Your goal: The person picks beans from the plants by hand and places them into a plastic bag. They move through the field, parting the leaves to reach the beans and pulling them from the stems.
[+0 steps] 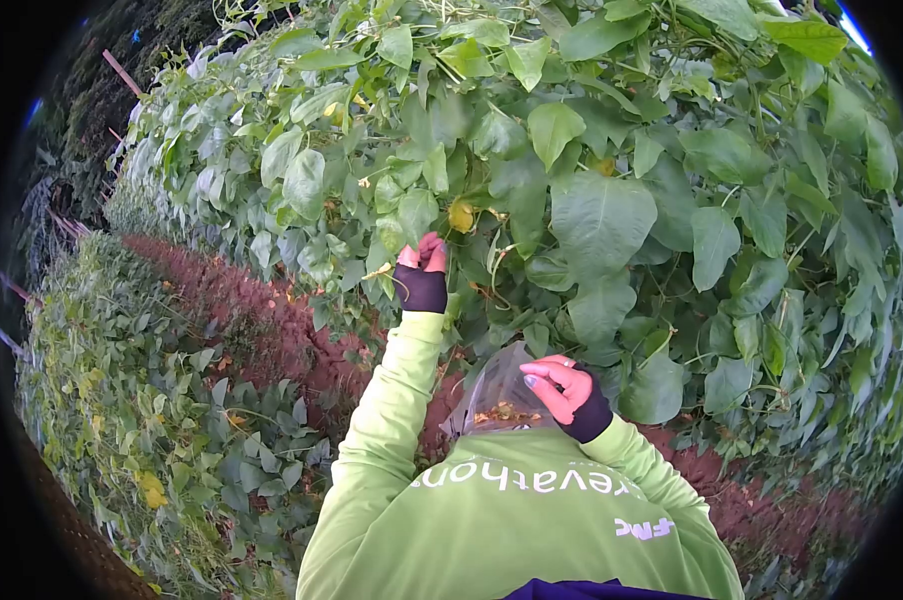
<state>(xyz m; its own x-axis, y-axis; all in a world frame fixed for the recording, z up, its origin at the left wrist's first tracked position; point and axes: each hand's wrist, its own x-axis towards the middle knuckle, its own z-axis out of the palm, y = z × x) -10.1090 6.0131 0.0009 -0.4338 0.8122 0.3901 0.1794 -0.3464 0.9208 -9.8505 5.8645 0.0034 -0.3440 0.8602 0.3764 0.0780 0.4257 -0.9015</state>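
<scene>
My left hand, in a black fingerless glove, is raised to the leafy vines. Its fingers are pinched together among the leaves, just below a green leaf and left of a yellow leaf. What the fingertips hold is too small to make out. Lower down, my right hand, also gloved, is bent over the opening of a clear plastic bag at my chest. Its thumb and fingers are close together, and nothing can be made out between them. Small yellowish-brown bits lie inside the bag.
A tall wall of broad-leaved vines fills the front and right. Reddish soil runs between it and a lower row of plants on the left. Thin stakes stand at the far left.
</scene>
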